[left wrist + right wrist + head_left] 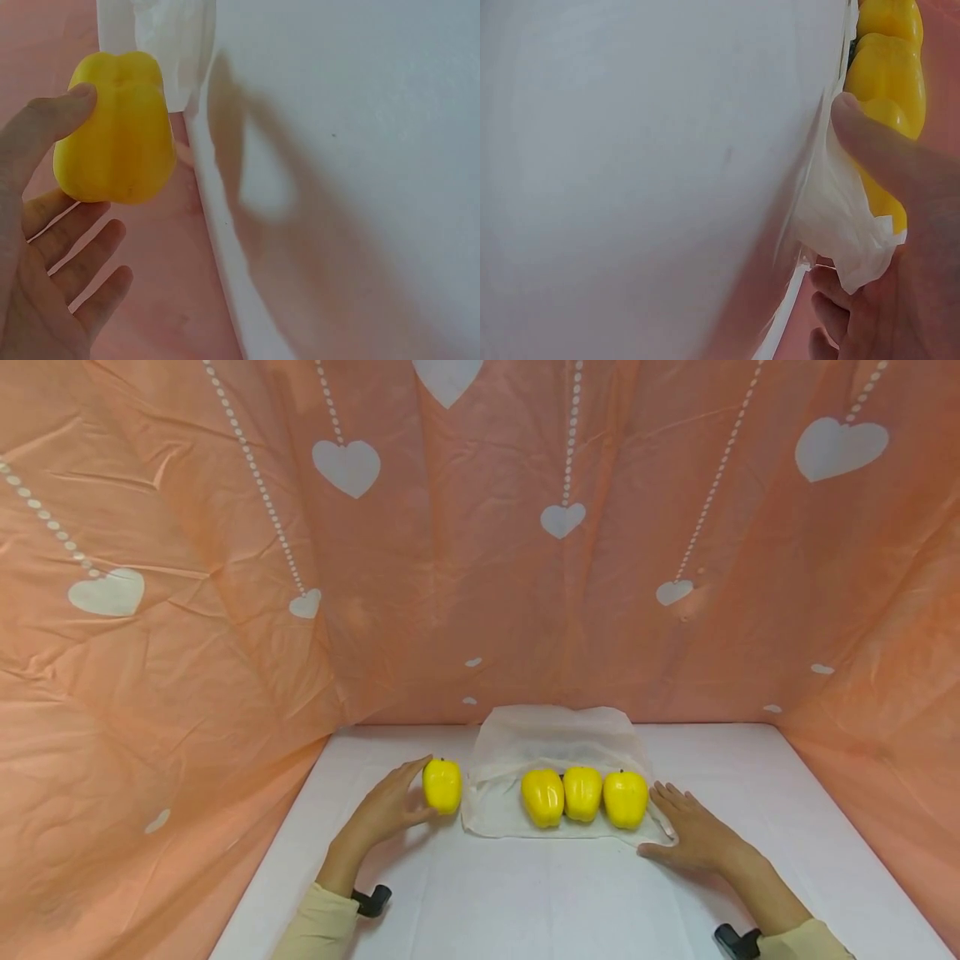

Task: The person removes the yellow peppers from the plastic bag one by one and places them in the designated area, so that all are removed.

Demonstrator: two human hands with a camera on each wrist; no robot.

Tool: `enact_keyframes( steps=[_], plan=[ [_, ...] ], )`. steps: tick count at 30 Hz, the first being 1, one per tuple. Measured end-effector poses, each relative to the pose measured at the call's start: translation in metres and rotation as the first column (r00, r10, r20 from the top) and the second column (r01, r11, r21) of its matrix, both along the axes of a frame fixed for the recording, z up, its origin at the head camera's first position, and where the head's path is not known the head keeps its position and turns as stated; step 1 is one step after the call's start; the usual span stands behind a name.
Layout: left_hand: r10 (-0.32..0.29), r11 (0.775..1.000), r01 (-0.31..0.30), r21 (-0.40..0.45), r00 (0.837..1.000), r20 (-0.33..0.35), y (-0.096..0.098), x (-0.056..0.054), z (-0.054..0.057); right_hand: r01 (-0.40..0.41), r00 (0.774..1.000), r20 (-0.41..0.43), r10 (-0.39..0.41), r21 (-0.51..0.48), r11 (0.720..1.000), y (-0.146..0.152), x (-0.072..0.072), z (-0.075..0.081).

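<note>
In the head view, my left hand (386, 806) pinches a yellow bell pepper (442, 787) between thumb and fingertips, just left of a thin white plastic bag (555, 739). The left wrist view shows the thumb on the side of that pepper (124, 142) and the other fingers spread below it. Three more yellow bell peppers (582, 793) sit in a row on the bag. At the bag's right edge, my right hand (693, 833) lies with fingers extended beside the rightmost pepper (626, 799). In the right wrist view, the crumpled bag edge (847, 217) lies between thumb and fingers.
A white tabletop (525, 902) spreads under everything. Around its back and sides hangs an orange sheet (480, 568) printed with white hearts. Each wrist wears a black strap piece (372, 902).
</note>
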State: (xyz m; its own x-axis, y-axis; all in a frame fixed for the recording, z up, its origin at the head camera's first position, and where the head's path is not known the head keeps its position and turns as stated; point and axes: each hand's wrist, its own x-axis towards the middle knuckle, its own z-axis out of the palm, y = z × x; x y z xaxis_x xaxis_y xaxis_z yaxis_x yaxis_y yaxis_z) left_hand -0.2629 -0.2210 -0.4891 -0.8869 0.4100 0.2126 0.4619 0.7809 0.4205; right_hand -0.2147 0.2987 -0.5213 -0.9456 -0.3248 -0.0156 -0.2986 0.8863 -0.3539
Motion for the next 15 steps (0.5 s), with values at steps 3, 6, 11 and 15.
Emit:
enact_keyframes(
  steps=[3, 6, 11, 15],
  plan=[
    [-0.007, 1.000, 0.007, -0.003, 1.000, 0.012, -0.0009, -0.0012, -0.0018, -0.001, 1.000, 0.000, 0.001, 0.002, 1.000, -0.0001, 0.0002, -0.0001],
    [-0.012, 1.000, 0.012, -0.004, 1.000, 0.020, -0.0019, -0.0032, -0.0039, 0.001, 1.000, 0.006, -0.001, 0.003, 1.000, -0.0004, 0.0004, 0.0003],
    [0.001, 1.000, -0.001, 0.002, 0.999, 0.053, -0.0035, -0.0070, -0.0077, 0.002, 1.000, 0.010, -0.002, 0.000, 1.000, -0.0005, 0.0006, 0.0017],
    [0.010, 1.000, -0.009, -0.005, 0.997, 0.078, -0.0041, -0.0086, -0.0102, -0.002, 1.000, 0.013, 0.002, -0.003, 1.000, -0.0002, 0.0001, 0.0018]
  ],
)
